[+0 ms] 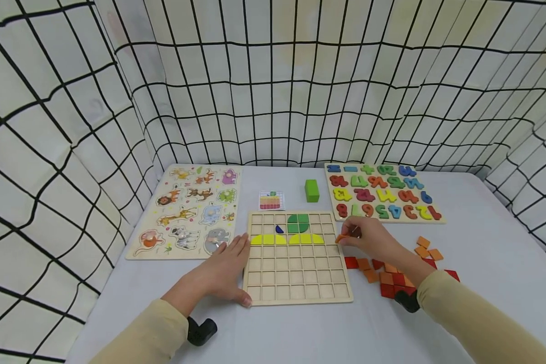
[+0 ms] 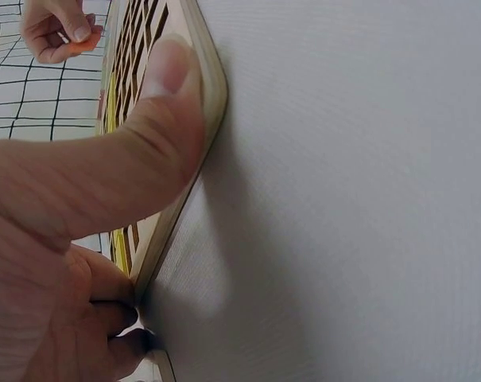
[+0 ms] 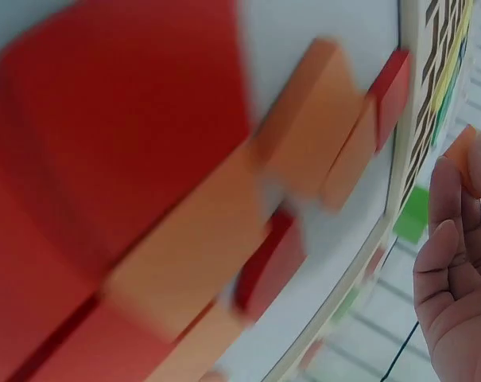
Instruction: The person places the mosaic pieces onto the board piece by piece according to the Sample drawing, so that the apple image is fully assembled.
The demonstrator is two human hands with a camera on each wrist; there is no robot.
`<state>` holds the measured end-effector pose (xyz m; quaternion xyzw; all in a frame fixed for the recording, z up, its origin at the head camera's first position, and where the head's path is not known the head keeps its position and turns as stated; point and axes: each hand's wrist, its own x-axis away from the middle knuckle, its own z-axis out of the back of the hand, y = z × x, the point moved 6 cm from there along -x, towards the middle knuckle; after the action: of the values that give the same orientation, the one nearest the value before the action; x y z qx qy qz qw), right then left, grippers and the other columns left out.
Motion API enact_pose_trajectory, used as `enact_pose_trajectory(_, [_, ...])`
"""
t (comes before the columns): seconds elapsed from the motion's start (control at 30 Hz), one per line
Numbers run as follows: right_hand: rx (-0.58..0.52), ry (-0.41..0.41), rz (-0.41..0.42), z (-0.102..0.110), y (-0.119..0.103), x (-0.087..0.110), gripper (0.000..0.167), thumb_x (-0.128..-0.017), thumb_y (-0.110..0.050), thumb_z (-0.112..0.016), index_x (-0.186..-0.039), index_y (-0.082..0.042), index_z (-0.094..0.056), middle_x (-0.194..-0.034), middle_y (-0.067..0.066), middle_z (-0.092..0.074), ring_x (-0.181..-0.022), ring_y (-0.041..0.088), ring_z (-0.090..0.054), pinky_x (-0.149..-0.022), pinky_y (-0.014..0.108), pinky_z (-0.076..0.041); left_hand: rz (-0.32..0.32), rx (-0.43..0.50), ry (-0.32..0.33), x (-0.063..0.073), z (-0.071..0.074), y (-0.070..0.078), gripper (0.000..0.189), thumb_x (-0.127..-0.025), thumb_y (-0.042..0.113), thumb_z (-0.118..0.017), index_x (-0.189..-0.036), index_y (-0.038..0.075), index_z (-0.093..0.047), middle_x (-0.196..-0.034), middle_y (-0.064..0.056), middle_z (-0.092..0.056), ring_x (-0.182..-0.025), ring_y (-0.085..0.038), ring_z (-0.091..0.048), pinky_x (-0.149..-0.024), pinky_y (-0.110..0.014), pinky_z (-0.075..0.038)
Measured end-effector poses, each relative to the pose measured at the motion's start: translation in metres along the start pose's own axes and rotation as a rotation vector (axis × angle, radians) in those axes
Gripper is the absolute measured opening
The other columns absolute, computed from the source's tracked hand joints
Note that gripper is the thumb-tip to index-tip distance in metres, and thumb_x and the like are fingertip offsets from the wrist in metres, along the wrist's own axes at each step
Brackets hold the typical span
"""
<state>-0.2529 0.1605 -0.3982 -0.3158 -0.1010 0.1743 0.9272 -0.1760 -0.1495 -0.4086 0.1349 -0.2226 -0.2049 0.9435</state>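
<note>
A wooden grid board (image 1: 298,294) lies on the table, with a green round shape made of quarter pieces (image 1: 298,223), yellow half-round pieces (image 1: 268,239) and a small blue piece (image 1: 279,229) on it. My left hand (image 1: 225,268) rests along the board's left edge. Its thumb (image 2: 168,72) presses on the near corner, with the other fingers spread along the side. Between thumb and fingers, my right hand (image 1: 375,240) pinches an orange square tile (image 3: 461,155), just over the board's right edge. Red and orange tiles (image 1: 387,290) lie loose below that hand.
Behind the board are a small picture card (image 1: 271,200) and a green block (image 1: 312,191). An animal puzzle (image 1: 191,210) lies to the left, a number puzzle (image 1: 382,194) to the back right. Black netting (image 1: 273,91) surrounds the white table (image 1: 296,333).
</note>
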Motion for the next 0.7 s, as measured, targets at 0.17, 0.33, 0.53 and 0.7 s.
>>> enact_pose_trajectory(0.17, [-0.017,-0.042,0.029,-0.017,-0.015,-0.011,0.01,-0.091,-0.012,-0.078,-0.091,-0.013,-0.068,-0.09,0.0,-0.065,-0.081,0.016,-0.058,-0.07,0.02,-0.053,-0.002,0.0,0.002,0.0,-0.001,0.0,0.126,-0.073,0.048,-0.09,-0.159,-0.01,-0.018,-0.17,-0.025,-0.01,-0.159,-0.04,-0.01,-0.129,-0.06,-0.012])
enact_pose_trajectory(0.33, [-0.037,-0.086,0.03,-0.027,-0.024,-0.014,0.006,-0.091,-0.012,-0.077,-0.094,-0.014,-0.072,-0.091,-0.001,-0.067,-0.081,0.016,-0.058,-0.069,0.02,-0.052,-0.005,-0.009,0.006,-0.001,-0.001,0.0,0.126,-0.074,0.049,-0.089,-0.159,-0.01,-0.018,-0.171,-0.025,-0.009,-0.159,-0.04,-0.01,-0.128,-0.06,-0.012])
enact_pose_trajectory(0.53, [-0.006,-0.108,0.063,-0.034,-0.027,-0.016,0.004,-0.092,-0.014,-0.076,-0.096,-0.013,-0.076,-0.09,-0.002,-0.068,-0.082,0.014,-0.056,-0.069,0.02,-0.051,-0.008,-0.014,0.009,-0.001,-0.001,-0.001,0.125,-0.074,0.049,-0.089,-0.159,-0.01,-0.018,-0.17,-0.025,-0.009,-0.159,-0.041,-0.01,-0.128,-0.061,-0.012])
enact_pose_trajectory(0.7, [0.057,-0.089,0.089,-0.039,-0.027,-0.018,0.005,-0.093,-0.014,-0.076,-0.096,-0.012,-0.078,-0.091,-0.003,-0.069,-0.084,0.012,-0.057,-0.072,0.022,-0.052,-0.007,-0.009,0.009,-0.002,-0.002,-0.002,0.125,-0.074,0.048,-0.089,-0.159,-0.01,-0.018,-0.171,-0.025,-0.009,-0.159,-0.04,-0.01,-0.129,-0.06,-0.012])
